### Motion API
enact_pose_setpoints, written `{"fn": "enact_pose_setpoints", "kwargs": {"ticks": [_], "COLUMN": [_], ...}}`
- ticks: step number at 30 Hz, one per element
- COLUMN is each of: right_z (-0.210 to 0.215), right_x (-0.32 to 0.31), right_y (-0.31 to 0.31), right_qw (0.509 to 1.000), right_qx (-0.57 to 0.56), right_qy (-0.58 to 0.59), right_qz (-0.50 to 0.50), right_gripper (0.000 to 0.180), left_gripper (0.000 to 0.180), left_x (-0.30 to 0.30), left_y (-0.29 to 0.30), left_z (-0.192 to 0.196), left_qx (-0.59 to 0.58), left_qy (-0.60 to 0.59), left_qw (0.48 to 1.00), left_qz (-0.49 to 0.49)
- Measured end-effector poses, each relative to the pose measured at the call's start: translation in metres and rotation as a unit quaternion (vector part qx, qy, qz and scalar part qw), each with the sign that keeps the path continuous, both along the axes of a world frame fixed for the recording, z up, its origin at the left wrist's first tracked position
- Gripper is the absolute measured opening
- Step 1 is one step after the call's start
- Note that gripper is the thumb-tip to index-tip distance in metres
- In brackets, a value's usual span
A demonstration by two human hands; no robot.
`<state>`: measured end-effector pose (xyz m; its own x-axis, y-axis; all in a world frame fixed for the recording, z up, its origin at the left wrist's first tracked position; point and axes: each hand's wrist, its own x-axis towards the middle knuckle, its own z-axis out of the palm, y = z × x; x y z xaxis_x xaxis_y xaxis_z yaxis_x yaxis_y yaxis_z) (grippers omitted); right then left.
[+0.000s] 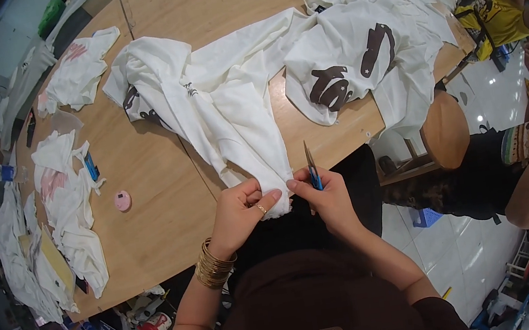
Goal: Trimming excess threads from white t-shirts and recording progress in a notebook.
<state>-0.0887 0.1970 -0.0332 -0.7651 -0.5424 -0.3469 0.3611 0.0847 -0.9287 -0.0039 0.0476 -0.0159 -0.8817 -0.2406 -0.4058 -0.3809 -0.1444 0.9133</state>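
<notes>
A white garment (219, 97) with dark printing lies across the table, and its narrow end, which looks like a sleeve, hangs toward me over the near edge. My left hand (238, 212), with gold bangles at the wrist, pinches the left side of that end between thumb and fingers. Opposite it, my right hand (330, 198) grips the cloth with thumb and fingertips. The same hand also keeps blue-handled thread snips (314, 175) in its palm, their metal blades pointing up and away. Some right fingers are hidden behind the cloth.
Another white garment with dark prints (356, 53) lies to the right. Several white pieces (70, 210) are heaped along the left, near a round pink object (122, 200) and a blue-handled tool (91, 166). A wooden stool (445, 130) and people stand at the right.
</notes>
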Motion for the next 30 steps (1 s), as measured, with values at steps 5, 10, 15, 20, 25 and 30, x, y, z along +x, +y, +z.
{"fn": "enact_pose_setpoints", "kwargs": {"ticks": [5, 10, 15, 20, 25, 30], "right_z": [-0.002, 0.017, 0.031, 0.032, 0.036, 0.032], "right_x": [-0.002, 0.010, 0.021, 0.024, 0.020, 0.023], "right_y": [0.006, 0.028, 0.034, 0.034, 0.029, 0.029], "right_qw": [0.998, 0.986, 0.965, 0.949, 0.948, 0.950], "right_qx": [0.021, 0.100, 0.099, 0.170, 0.198, 0.200], "right_qy": [0.009, 0.064, 0.180, 0.141, 0.086, 0.085], "right_qz": [0.055, 0.118, 0.164, 0.226, 0.234, 0.226], "right_gripper": [0.017, 0.018, 0.022, 0.026, 0.029, 0.030], "left_gripper": [0.015, 0.014, 0.014, 0.014, 0.015, 0.017], "left_x": [0.000, 0.007, 0.008, 0.008, 0.009, 0.009], "left_y": [0.000, -0.005, -0.006, -0.005, -0.002, -0.001], "left_z": [0.001, 0.001, 0.010, 0.014, 0.013, 0.012], "left_qx": [0.038, 0.008, -0.007, -0.057, -0.079, -0.111], "left_qy": [0.016, 0.009, -0.023, -0.010, 0.000, -0.002], "left_qw": [0.999, 1.000, 0.999, 0.998, 0.997, 0.993], "left_qz": [0.011, -0.011, -0.026, -0.037, -0.025, -0.033]}}
